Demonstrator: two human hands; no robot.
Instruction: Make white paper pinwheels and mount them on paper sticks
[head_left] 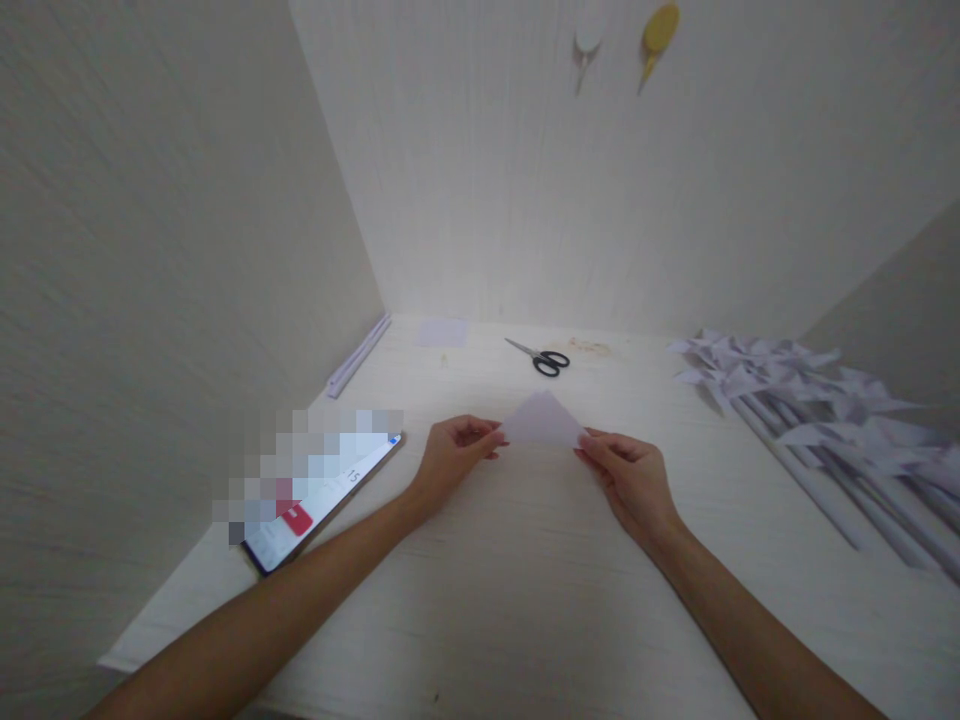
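Between left hand [455,447] and right hand [628,472] — paper triangle [541,420], apex away, base crosswise.

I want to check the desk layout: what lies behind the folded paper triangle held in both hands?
Behind the paper triangle, farther on the white table, lie black-handled scissors. The table directly under the triangle is covered, so I cannot see that part.

Only one readable mark is showing — the number "15", standing in dark digits on the lit screen of the phone [322,500] that is lying on the surface [525,560] at the left. A red button is sitting below it on the screen, but its writing is staying too small to read — the rest is pixelated.
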